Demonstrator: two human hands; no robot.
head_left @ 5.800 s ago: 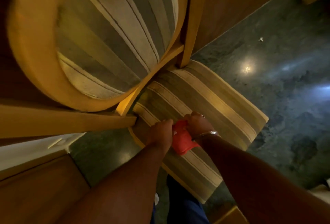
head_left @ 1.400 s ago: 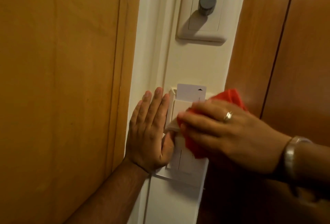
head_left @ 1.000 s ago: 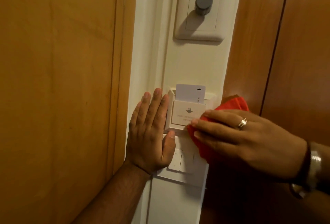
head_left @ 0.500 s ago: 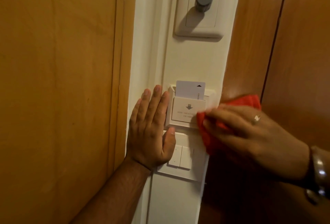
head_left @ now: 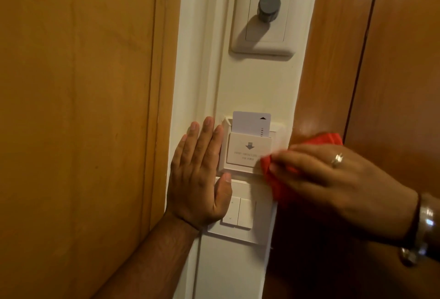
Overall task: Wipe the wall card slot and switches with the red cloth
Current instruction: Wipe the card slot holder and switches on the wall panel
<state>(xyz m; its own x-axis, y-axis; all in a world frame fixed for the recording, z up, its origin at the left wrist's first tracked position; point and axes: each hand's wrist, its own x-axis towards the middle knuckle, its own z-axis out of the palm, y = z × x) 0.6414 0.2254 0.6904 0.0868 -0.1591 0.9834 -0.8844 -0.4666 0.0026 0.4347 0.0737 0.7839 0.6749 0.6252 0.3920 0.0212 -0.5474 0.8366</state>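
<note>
Now | left hand (head_left: 198,177) fingers flat on wall | right hand (head_left: 333,179) fingers pinching red cloth (head_left: 276,175) against card slot (head_left: 247,151)

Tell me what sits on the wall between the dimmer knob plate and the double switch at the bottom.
In the head view, the card slot with a white key card standing in it, plus bare wall above.

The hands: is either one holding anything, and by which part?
The right hand holds the red cloth, bunched under its fingers against the card slot. The left hand holds nothing, lying flat on the wall.
</note>
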